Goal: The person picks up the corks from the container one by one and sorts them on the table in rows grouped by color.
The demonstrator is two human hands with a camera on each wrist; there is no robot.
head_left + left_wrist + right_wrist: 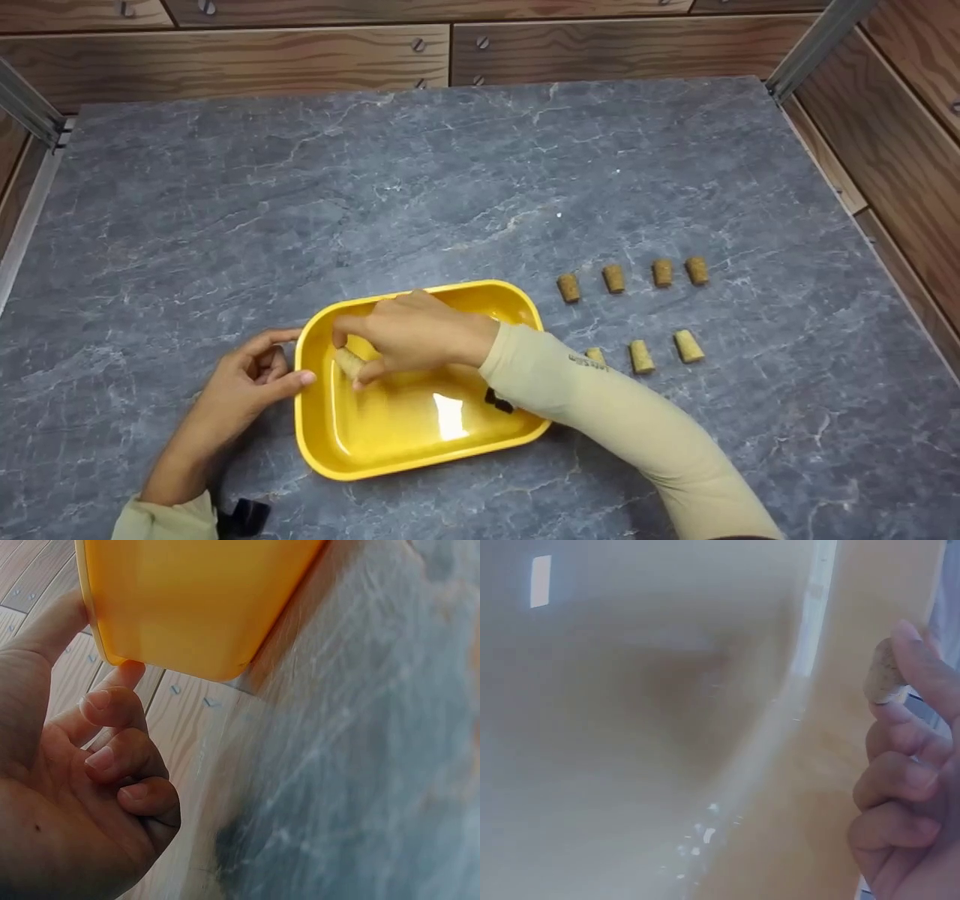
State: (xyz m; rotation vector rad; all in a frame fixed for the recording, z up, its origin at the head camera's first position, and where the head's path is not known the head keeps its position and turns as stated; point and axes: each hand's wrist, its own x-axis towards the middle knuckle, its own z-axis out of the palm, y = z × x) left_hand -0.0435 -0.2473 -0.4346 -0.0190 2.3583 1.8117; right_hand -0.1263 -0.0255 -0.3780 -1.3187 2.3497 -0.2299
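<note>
A yellow plastic tray (390,450) with rounded corners stands on the table. My right hand (416,330) reaches into its left part and pinches a pale cork stopper (348,363) between thumb and finger. In the right wrist view the cork (883,675) shows between the fingertips, above the blurred tray interior, while the other fingers curl in. At the tray's left end my left hand (244,382) holds the rim with thumb and index finger. The left wrist view shows that hand (82,765) with its other fingers curled beside the tray's outer wall (187,607).
Right of the tray lie several brown corks in a row, one of them a brown cork (614,278). Nearer are pale corks, including a pale cork (688,346); one is partly hidden by the right sleeve (600,397). Wooden panels (225,60) border the grey marbled table (375,202).
</note>
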